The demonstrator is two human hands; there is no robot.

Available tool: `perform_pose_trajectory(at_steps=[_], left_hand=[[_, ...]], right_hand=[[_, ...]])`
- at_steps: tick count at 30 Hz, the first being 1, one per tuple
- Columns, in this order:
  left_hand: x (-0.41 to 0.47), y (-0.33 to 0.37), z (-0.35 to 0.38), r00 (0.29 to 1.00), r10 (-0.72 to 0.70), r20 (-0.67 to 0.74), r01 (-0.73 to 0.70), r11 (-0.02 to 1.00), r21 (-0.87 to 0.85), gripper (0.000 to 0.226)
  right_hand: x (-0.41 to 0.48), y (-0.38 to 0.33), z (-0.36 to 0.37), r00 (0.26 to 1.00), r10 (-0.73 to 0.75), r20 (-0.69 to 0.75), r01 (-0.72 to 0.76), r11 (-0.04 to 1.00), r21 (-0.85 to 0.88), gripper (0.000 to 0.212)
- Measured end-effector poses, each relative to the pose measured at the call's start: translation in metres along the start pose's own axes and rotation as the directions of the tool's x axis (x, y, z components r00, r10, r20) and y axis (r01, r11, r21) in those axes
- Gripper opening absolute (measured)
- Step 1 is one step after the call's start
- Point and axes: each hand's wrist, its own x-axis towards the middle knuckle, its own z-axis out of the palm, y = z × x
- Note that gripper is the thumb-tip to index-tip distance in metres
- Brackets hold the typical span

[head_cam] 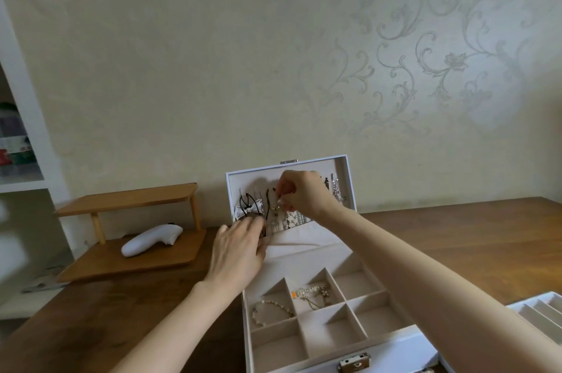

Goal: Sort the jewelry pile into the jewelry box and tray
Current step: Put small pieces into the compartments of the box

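At centre frame, your right hand [299, 194] pinches a thin necklace [275, 208] at the hooks in the raised lid [343, 172] of the jewelry box [395, 339], likely to hang it untangled; your left hand [237, 246] curls at the pocket below, its hold unclear. The tray [544, 309] waits lower right.

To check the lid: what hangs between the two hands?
In the head view, a thin beaded chain, pinched by the right hand, and a dark cord hang inside the jewelry box lid, between it and the left hand.
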Motion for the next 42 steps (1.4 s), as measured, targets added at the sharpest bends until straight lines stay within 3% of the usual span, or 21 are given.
perform_pose_trajectory(at_steps=[3, 7, 10, 13, 20, 30, 33, 37, 42], left_hand=[[-0.003, 0.001, -0.004, 0.999, -0.033, -0.025, 0.031, 0.997, -0.074, 0.038], [-0.004, -0.002, -0.005, 0.998, -0.035, -0.048, 0.029, 0.993, -0.114, 0.033], [-0.001, -0.003, -0.003, 1.000, -0.007, -0.011, 0.006, 1.000, -0.012, 0.045], [0.002, 0.001, -0.003, 1.000, -0.006, 0.006, 0.005, 0.998, 0.067, 0.054], [0.005, 0.003, 0.001, 0.999, -0.040, -0.036, 0.041, 0.999, 0.025, 0.028], [-0.005, 0.003, 0.003, 0.995, 0.024, -0.093, -0.016, 0.997, 0.081, 0.029], [-0.007, 0.003, 0.005, 0.990, 0.020, -0.138, -0.009, 0.997, 0.082, 0.029], [-0.008, 0.005, 0.005, 0.981, 0.001, -0.193, 0.013, 0.997, 0.073, 0.026], [-0.001, -0.004, -0.001, 0.960, 0.234, -0.152, -0.214, 0.967, 0.134, 0.032]], right_hand=[[-0.004, 0.005, 0.003, 0.998, 0.026, -0.049, -0.024, 0.999, 0.037, 0.029], [-0.005, 0.003, 0.002, 0.971, 0.151, -0.183, -0.080, 0.934, 0.348, 0.025], [-0.005, -0.002, -0.004, 0.955, 0.224, -0.193, -0.093, 0.847, 0.523, 0.018], [-0.003, -0.006, -0.010, 0.953, 0.240, -0.183, -0.091, 0.806, 0.584, 0.016], [0.003, -0.016, -0.015, 0.969, 0.176, -0.172, -0.081, 0.889, 0.451, 0.012], [-0.006, -0.010, 0.004, 0.996, 0.046, -0.070, -0.037, 0.992, 0.122, 0.031], [-0.007, -0.008, 0.006, 1.000, 0.019, 0.008, -0.020, 0.998, 0.053, 0.022], [-0.017, -0.005, 0.003, 0.999, 0.036, -0.004, -0.036, 0.993, -0.110, 0.019], [-0.045, 0.006, 0.009, 0.980, 0.110, 0.166, -0.045, 0.935, -0.352, 0.028]])
